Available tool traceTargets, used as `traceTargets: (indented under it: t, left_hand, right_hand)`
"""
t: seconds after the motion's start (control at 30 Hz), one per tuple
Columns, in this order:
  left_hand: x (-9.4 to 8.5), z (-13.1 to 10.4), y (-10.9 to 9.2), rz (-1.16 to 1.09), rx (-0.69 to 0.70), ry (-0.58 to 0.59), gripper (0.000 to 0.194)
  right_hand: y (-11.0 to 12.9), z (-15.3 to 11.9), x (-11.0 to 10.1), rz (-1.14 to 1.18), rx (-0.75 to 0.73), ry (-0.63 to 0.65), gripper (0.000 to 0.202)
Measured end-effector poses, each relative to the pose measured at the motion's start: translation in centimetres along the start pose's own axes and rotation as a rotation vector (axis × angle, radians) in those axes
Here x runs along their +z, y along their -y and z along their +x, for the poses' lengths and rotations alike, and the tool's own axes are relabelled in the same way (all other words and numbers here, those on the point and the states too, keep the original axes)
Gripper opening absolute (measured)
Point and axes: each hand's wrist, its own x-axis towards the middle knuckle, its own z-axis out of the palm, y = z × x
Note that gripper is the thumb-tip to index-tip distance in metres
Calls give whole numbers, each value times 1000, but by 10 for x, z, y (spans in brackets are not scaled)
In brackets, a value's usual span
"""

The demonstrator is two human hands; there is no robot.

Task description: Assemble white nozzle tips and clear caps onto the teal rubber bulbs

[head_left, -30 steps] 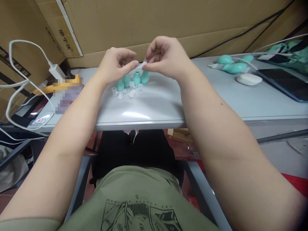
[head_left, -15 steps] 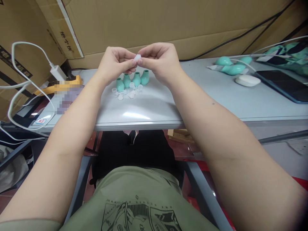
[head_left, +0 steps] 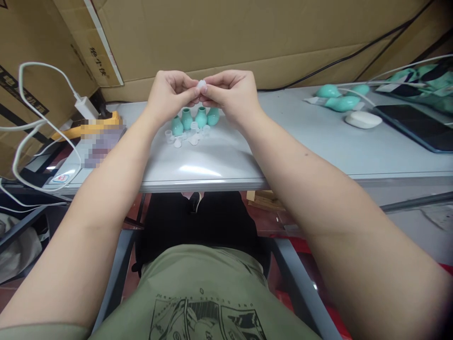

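Observation:
Between the fingertips of both hands is a small whitish translucent piece (head_left: 201, 84), partly covered by the fingers. My left hand (head_left: 176, 92) pinches it from the left, my right hand (head_left: 230, 92) from the right. Both are raised above several small teal bulb-shaped bottles (head_left: 186, 120) with open necks, standing in a row on the grey table (head_left: 226, 163). Just in front of the bottles lie several small clear plastic pieces (head_left: 194, 140), some cup-like. The right hand's fingers overlap the top of the rightmost bottle (head_left: 213, 117).
On the right are several teal bulbs (head_left: 341, 102), a white rounded object (head_left: 363, 119) and a dark phone (head_left: 421, 126). At left are a white charger with cable (head_left: 86, 108) and a yellow object (head_left: 112, 120). Cardboard (head_left: 212, 42) stands behind the table.
Both hands have come down slightly, still pinching the small piece together. The right hand now covers the rim of the rightmost bottle. The things on the table stay in place.

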Motion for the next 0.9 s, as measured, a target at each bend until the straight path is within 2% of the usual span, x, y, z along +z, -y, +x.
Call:
traceTargets:
  t: [0.17,0.3,0.4,0.53,0.73,0.83,0.9]
  left_hand:
    - [5,1,-1,45,2,-49,27]
    - [6,2,1,100,-2,-69,37]
    - [6,1,-1,74,-20,-91,42]
    - [7,-1,-10,-9,-58,-102,38]
    - [-2,-3,-7,-110,-5,-10,12]
    - [-8,-2,0,-158,19,55,8]
    - [-12,-1,4,-180,24,87,8]
  right_hand:
    - [-3,6,-4,18,39,19,20]
    - [-5,6,-4,-10,38,43,33]
    - [-6,7,-4,9,16,45,38]
    - [-5,5,-2,48,22,60,42]
    - [5,-10,7,283,28,-3,39]
    - [2,-11,12,359,58,-22,36]
    - [1,-11,15,402,63,-38,43]
